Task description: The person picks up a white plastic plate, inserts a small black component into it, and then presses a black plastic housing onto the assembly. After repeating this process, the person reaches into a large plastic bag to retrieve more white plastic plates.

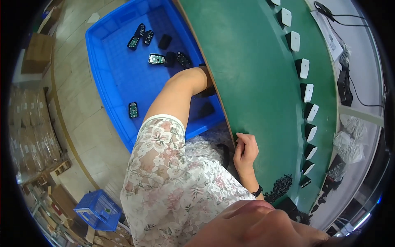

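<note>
My left arm (175, 94) reaches across a blue plastic bin (96, 78) and bends in under the edge of the green table (247, 61). The table hides my left hand and whatever it touches. My right hand (247, 151) rests at the table's near edge, its fingers loosely curled with nothing visible in them. Inside the bin lie several small black cases with green circuit boards, one near the left wall (133, 110). A white-framed circuit board (156, 59) lies next to a black case. Dark pieces beside my left arm are partly hidden.
A row of white-faced black devices (304, 68) stands along the table's far side. A heap of small black parts (279, 187) lies near my right wrist. Cables (341, 15) and plastic bags (352, 138) lie beyond. A blue basket (98, 210) and cartons (38, 53) stand on the floor.
</note>
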